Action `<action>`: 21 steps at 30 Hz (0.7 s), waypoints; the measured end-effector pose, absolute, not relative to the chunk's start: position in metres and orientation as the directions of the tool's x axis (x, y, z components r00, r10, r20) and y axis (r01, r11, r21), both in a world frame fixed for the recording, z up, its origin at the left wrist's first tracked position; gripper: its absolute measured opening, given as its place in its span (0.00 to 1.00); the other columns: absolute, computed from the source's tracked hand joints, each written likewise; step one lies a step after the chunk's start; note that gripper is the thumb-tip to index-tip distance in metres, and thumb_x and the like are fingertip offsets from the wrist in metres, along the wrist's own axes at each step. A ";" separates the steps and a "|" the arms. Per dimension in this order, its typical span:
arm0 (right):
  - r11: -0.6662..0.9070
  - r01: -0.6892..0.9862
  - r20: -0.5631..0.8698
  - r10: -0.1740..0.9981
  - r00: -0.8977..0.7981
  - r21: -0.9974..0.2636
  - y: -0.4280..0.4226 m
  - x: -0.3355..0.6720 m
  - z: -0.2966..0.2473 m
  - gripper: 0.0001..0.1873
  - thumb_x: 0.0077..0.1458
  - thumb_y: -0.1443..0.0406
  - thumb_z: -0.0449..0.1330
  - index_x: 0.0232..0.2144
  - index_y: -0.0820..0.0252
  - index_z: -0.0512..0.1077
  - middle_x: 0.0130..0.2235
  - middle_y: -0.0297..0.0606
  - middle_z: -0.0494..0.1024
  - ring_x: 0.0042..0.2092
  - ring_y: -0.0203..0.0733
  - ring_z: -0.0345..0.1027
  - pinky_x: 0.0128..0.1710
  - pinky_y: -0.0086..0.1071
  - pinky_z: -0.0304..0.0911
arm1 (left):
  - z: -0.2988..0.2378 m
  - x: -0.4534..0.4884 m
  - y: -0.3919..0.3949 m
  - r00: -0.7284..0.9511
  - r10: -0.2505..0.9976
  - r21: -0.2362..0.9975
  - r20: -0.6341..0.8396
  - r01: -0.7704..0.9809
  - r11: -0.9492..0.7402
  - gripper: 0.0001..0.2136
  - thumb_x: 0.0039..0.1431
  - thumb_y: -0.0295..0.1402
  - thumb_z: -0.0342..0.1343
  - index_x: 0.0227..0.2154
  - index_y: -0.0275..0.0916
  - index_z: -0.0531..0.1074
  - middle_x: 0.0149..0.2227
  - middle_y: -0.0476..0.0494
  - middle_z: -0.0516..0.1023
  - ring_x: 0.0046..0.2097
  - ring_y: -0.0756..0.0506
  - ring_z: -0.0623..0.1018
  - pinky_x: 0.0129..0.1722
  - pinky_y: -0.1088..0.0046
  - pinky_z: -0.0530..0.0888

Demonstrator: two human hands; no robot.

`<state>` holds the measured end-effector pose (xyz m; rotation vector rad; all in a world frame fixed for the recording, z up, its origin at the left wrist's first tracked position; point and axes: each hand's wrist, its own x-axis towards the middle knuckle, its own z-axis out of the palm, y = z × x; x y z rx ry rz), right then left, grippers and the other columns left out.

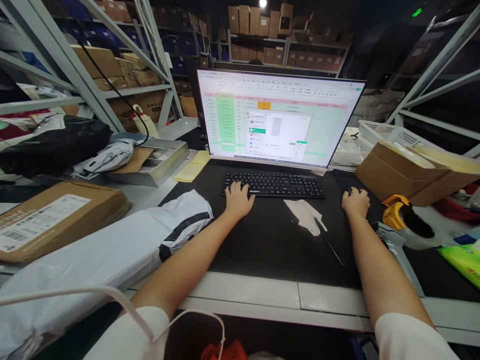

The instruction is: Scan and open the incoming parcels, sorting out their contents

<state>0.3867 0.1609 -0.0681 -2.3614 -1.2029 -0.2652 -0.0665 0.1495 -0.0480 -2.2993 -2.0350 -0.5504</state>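
My left hand (239,201) rests on the left end of a black keyboard (279,185), fingers spread over the keys. Farther right, my right hand (356,202) is curled over a dark computer mouse (350,190), which it mostly hides. Behind the keyboard stands a monitor (326,127) showing a coloured spreadsheet with a smaller chat-like window on top. On the black desk mat (255,245) between my forearms lie a crumpled pale tissue or paper (305,216) and a thin black pen-like stick (332,246).
Left of my arm lie a long white plastic parcel (112,245) and a labelled cardboard box (63,215). Yellow notes (192,166) sit by the monitor. At right are an open carton (399,172), a yellow tape dispenser (396,212) and a grey handheld scanner (393,240). A white cable (108,290) crosses in front.
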 end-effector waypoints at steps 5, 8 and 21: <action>-0.499 0.804 0.383 0.708 0.593 -0.324 0.161 0.387 -0.068 0.27 0.70 0.59 0.53 0.65 0.64 0.72 0.65 0.61 0.65 0.60 0.65 0.66 0.58 0.55 0.65 | -0.047 -0.066 0.149 0.085 0.958 0.215 0.275 0.965 -0.148 0.26 0.71 0.43 0.50 0.66 0.37 0.70 0.71 0.29 0.65 0.74 0.30 0.59 0.72 0.42 0.58; -0.478 0.821 0.387 0.725 0.569 -0.313 0.160 0.387 -0.067 0.26 0.68 0.59 0.54 0.64 0.63 0.73 0.64 0.58 0.67 0.59 0.63 0.68 0.58 0.53 0.66 | -0.048 -0.066 0.149 0.084 0.955 0.220 0.283 0.964 -0.150 0.26 0.71 0.44 0.50 0.66 0.36 0.71 0.71 0.29 0.65 0.74 0.29 0.59 0.72 0.42 0.58; -0.499 0.804 0.390 0.703 0.594 -0.323 0.163 0.391 -0.071 0.28 0.68 0.58 0.54 0.65 0.65 0.72 0.65 0.59 0.66 0.60 0.65 0.66 0.58 0.53 0.64 | -0.048 -0.066 0.149 0.087 0.954 0.222 0.288 0.963 -0.155 0.26 0.71 0.43 0.51 0.66 0.36 0.71 0.71 0.29 0.65 0.74 0.30 0.60 0.72 0.42 0.59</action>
